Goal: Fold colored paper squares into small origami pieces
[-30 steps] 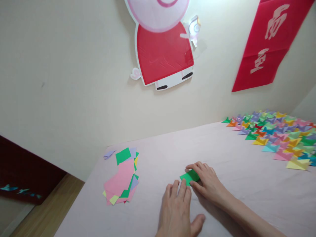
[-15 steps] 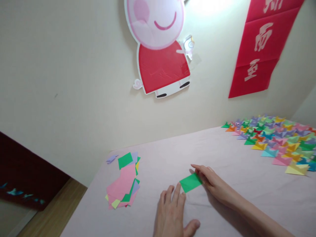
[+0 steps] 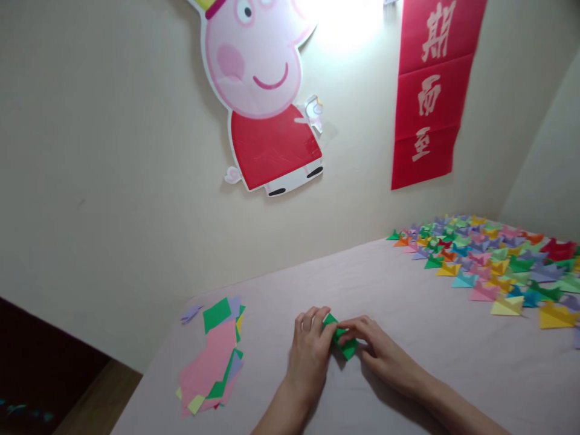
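A small sheet of green paper [image 3: 348, 349] is between my hands on the pale cloth-covered table, turned at a slant, with its upper part partly hidden by fingers. My left hand [image 3: 312, 344] grips its left side, fingers curled at the top corner and thumb reaching over the sheet. From the other side, my right hand [image 3: 379, 347] has its fingertips on the paper close to the left thumb, its own thumb by the right edge. A crease or raised flap seems to show in the middle, but the fingers cover the detail.
To the left lies a loose pile of coloured paper sheets [image 3: 212, 356], with a folded purple piece [image 3: 191, 314] beside it. Rows of folded paper figures [image 3: 484, 260] cover the table's far right. Behind stands a wall with a pig cutout [image 3: 276, 145] and a red banner [image 3: 426, 115].
The green paper has been turned from lying flat and sideways to a slant. My left hand has moved up onto it, and my right fingers have come over its surface. The view has shifted right and up.
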Motion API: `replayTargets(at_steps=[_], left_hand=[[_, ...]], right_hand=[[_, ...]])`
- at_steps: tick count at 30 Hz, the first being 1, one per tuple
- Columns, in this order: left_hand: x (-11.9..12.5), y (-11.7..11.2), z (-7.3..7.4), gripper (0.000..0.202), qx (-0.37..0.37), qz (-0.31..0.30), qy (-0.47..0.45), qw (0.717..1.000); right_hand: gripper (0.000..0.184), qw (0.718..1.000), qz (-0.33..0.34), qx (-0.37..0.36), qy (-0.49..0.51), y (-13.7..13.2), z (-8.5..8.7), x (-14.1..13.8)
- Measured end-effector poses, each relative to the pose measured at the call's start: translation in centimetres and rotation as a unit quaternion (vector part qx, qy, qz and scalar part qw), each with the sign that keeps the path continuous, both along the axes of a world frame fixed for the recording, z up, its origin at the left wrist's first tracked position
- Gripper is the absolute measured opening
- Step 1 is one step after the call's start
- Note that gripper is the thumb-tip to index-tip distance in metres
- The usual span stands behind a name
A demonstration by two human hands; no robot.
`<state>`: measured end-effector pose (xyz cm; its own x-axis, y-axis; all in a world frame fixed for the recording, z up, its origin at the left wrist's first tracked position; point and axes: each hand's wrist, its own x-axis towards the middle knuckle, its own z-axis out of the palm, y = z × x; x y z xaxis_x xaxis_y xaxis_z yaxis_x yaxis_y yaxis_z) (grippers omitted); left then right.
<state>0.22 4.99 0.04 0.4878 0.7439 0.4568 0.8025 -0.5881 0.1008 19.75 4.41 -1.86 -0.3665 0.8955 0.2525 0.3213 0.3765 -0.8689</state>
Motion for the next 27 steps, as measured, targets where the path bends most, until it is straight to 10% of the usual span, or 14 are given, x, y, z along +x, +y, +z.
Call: replayTargets(at_steps=[17, 27], left_hand=[[-1.8, -4.2, -1.2, 0.026, -0.124, 0.051, -0.100, 0.986], [-2.5, -5.4, -4.1, 0.070, -0.059, 0.051, 0.074, 0.994]], right_hand=[[0.016, 0.981, 0.110, 0.060, -0.150, 2.7, 2.1, 0.0], [0.010, 0.973, -0.031, 0.002, -0.228, 4.8, 1.0, -3.0]])
